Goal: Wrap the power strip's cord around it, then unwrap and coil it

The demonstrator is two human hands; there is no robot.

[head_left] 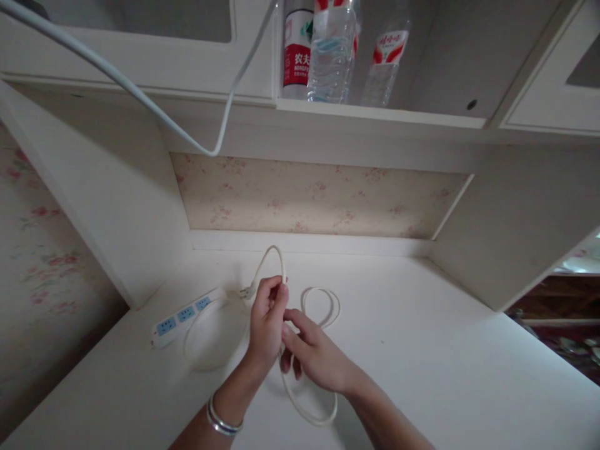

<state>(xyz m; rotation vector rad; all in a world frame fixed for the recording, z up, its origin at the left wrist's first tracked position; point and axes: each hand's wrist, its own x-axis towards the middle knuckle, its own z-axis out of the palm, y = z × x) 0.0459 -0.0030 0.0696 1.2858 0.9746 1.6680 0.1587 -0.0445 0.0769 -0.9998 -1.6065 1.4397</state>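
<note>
My left hand (269, 320) gripped the cord (283, 265), nearer the strip (185, 314) than my right hand (319, 356), whose hold I couldn't tell; the plug (249, 292) faced the strip

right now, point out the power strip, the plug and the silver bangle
Power strip (186, 314), head view: middle blue socket panel.
Plug (250, 291), head view: pale body behind the prongs.
Silver bangle (221, 425), head view: lower part of the band.

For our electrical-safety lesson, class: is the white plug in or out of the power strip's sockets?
Out. The white plug shows bare prongs beside the left hand, apart from the power strip.
</note>
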